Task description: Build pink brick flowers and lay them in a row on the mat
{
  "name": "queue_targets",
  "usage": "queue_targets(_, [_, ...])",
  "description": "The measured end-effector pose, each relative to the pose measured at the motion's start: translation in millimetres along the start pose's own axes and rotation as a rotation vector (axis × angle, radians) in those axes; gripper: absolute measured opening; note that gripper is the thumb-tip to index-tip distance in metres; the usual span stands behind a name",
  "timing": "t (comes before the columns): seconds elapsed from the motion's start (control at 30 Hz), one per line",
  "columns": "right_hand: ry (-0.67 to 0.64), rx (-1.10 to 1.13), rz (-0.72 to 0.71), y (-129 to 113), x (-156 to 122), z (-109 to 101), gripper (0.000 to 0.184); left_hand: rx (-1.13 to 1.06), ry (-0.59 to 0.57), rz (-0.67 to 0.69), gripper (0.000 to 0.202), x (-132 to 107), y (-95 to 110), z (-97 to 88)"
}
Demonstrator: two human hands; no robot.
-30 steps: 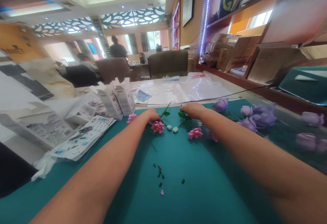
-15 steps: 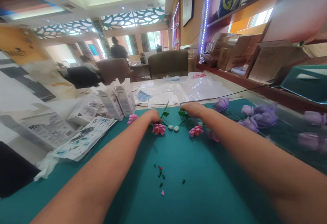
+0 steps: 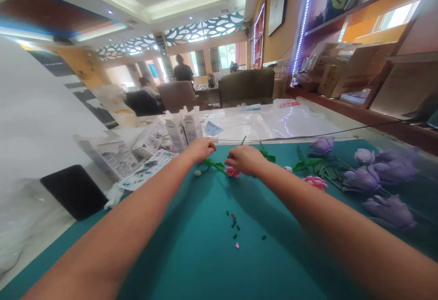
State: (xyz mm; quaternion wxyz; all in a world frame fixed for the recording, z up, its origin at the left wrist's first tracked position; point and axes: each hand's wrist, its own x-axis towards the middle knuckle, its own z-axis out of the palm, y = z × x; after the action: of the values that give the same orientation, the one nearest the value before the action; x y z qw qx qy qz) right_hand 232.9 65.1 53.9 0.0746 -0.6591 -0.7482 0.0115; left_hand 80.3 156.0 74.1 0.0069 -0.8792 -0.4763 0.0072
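My left hand (image 3: 203,149) is just above a green leafy stem (image 3: 215,165) at the far part of the green mat (image 3: 191,231). Its fingers point right, slightly apart, with nothing visible between them. A pale bud (image 3: 197,172) lies below it. My right hand (image 3: 247,159) has its fingers curled at a pink toy flower (image 3: 232,171) and seems to grip it. The exact contact is hidden by the hand. Green leaves (image 3: 268,155) of another stem show just right of that hand. A further pink flower (image 3: 315,181) lies beyond my right forearm.
Several small green pieces (image 3: 234,223) and a pink piece (image 3: 237,245) lie between my forearms. Purple flowers (image 3: 362,177) are on the right. White boxes (image 3: 193,127), a printed sheet (image 3: 150,167) and a black tablet-like object (image 3: 73,190) stand or lie left. Clear plastic (image 3: 239,124) covers the back.
My view has turned left. My right hand has left the right-hand stem and crossed to the pink flower in the middle. My left hand has let go of that flower and moved left.
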Motion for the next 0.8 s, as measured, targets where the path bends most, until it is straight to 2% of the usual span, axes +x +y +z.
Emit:
queue_targets(0.07, [-0.017, 0.007, 0.004, -17, -2, 11, 0.036, 0.016, -0.03, 0.073, 0.033, -11, 2, 4.2])
queue_targets(0.13, [-0.035, 0.015, 0.018, -27, -4, 20, 0.033, 0.032, -0.061, 0.128, 0.036, -18, 4, 8.6])
queue_targets(0.27, [-0.046, 0.037, 0.077, -29, -4, 28, 0.025, 0.031, -0.12, 0.154, 0.046, -20, 0, 12.1])
queue_targets(0.4, [-0.063, 0.098, 0.082, -16, -3, 21, 0.023, 0.003, -0.182, 0.114, 0.049, -19, -20, 8.6])
queue_targets(0.53, [-0.046, 0.156, 0.056, -6, -4, 10, 0.024, -0.059, -0.29, 0.091, 0.032, -29, -37, 1.7])
queue_targets(0.67, [-0.015, 0.207, 0.001, -4, -7, -2, 0.026, -0.127, -0.379, 0.084, 0.023, -43, -39, -3.7])
queue_targets(0.8, [0.031, 0.234, -0.075, -5, -11, -12, 0.024, -0.134, -0.382, 0.112, 0.007, -51, -32, -5.7])
